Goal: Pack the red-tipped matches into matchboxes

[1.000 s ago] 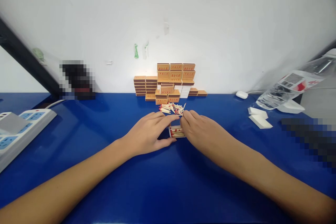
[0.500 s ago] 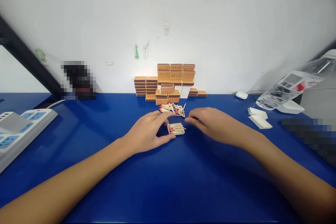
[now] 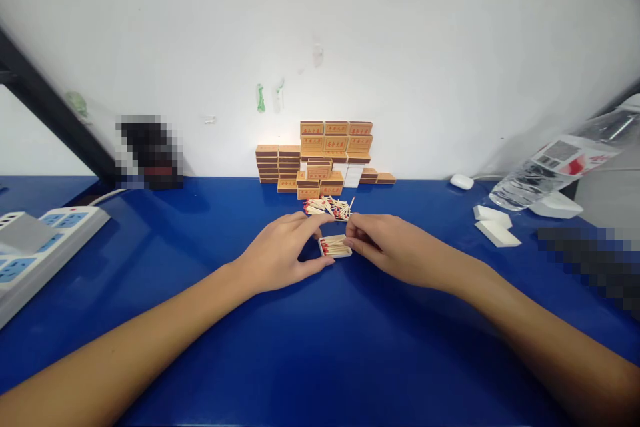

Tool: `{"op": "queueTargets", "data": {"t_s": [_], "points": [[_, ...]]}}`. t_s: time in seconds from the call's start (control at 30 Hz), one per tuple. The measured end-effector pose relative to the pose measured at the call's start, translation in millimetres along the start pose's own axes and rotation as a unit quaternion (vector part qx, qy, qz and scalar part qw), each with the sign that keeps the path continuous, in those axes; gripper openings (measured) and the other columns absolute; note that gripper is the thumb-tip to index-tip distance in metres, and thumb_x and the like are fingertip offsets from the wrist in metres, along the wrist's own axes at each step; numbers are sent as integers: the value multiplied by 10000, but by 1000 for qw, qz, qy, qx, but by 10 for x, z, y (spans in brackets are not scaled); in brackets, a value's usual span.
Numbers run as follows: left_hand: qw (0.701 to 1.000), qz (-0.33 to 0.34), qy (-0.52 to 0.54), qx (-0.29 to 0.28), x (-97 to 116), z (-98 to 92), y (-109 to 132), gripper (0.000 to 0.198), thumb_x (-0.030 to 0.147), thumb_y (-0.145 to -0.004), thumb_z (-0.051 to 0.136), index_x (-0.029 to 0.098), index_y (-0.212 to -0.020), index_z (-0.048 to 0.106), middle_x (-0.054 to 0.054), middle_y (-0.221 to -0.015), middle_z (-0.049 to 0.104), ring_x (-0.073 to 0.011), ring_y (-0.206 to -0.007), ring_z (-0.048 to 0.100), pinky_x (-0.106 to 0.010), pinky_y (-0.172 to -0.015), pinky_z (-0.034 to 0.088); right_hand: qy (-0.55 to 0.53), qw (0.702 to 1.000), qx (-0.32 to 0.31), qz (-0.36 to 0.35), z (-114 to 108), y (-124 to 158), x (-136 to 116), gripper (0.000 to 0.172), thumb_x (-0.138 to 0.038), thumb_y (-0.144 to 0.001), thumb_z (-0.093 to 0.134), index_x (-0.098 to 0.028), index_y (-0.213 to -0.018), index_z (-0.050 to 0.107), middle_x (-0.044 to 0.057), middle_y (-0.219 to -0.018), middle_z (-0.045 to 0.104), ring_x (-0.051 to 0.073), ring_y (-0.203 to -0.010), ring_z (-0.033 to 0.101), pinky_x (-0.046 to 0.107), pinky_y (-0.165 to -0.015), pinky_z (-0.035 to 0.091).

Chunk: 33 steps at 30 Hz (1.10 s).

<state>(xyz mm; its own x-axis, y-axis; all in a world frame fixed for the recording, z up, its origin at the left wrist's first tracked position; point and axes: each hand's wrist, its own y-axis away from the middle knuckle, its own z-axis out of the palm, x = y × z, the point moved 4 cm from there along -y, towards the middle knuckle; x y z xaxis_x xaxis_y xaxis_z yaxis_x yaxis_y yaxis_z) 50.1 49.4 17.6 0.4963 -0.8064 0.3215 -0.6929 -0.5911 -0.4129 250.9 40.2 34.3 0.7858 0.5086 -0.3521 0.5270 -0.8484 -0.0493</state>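
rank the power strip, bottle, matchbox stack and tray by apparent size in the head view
1. power strip and bottle: about alike, both cut by the frame edge, so unranked
2. matchbox stack
3. tray

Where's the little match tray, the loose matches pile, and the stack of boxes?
match tray (image 3: 336, 255), head view, its white front rim.
loose matches (image 3: 331, 207), head view, middle of the pile.
stack of boxes (image 3: 336, 144), head view, front of a middle box.
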Motion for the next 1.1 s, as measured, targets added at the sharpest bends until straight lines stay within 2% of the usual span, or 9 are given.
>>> {"op": "queueTargets", "data": {"t_s": [0.1,0.23,0.67,0.77,0.83,0.93,1.0,1.1], "points": [[1000,0,1,-3,5,0,-4,581,393,-936,758,258,-1429,480,-24,-1081,745,-251,-1036,699,-440,-947,568,-19,999,27,-20,-10,-8,10,93,-217,-1018,511,-219,-950,575,31,-854,669,177,-737,582,296,-655,380],[1000,6,2,2,9,2,0,568,413,-949,735,257,-1435,485,-34,-1090,746,-256,-1056,703,-448,-961,570,-24,997,40,-54,25,-8,-18,119,-192,-1007,522,-212,-924,605,42,-901,663,176,-783,580,295,-692,403],[1000,0,24,-17,22,19,12,570,441,-950,734,265,-1441,504,-29,-1106,762,-259,-1121,706,-456,-1021,562,-72,997,18,-36,72,-36,6,174,-251,-1013,576,-204,-855,633,8,-805,638,147,-711,535,279,-649,387],[1000,0,21,-18,23,21,12,571,441,-950,734,259,-1440,503,-34,-1109,760,-262,-1112,706,-456,-1009,564,-80,995,36,-36,59,-53,57,167,-260,-1008,567,-208,-870,645,13,-802,641,154,-709,546,283,-662,412],[1000,-1,18,-21,20,24,12,567,441,-948,735,257,-1434,506,-37,-1109,757,-263,-1096,707,-451,-989,568,-71,994,79,-30,28,-93,160,153,-285,-1022,545,-212,-956,662,32,-855,655,171,-743,573,300,-701,451],[999,-7,14,-30,10,33,13,564,437,-947,735,257,-1432,510,-38,-1113,750,-266,-1090,702,-452,-983,567,-23,988,144,-44,-16,-190,353,228,-275,-1033,518,-210,-1204,654,102,-1098,663,230,-973,627,379,-883,508],[999,-9,15,-33,4,38,14,568,439,-948,733,250,-1435,509,-37,-1109,749,-267,-1094,697,-459,-995,562,11,986,152,-66,-11,-261,455,309,-249,-1013,539,-199,-1301,642,139,-1212,634,274,-1131,600,447,-1002,493],[999,-5,13,-29,0,39,15,574,437,-952,731,239,-1441,506,-34,-1103,748,-264,-1099,690,-463,-1012,554,34,988,125,-89,28,-327,533,309,-226,-1015,528,-186,-1283,677,146,-1186,639,292,-1153,580,487,-1039,487]]}}
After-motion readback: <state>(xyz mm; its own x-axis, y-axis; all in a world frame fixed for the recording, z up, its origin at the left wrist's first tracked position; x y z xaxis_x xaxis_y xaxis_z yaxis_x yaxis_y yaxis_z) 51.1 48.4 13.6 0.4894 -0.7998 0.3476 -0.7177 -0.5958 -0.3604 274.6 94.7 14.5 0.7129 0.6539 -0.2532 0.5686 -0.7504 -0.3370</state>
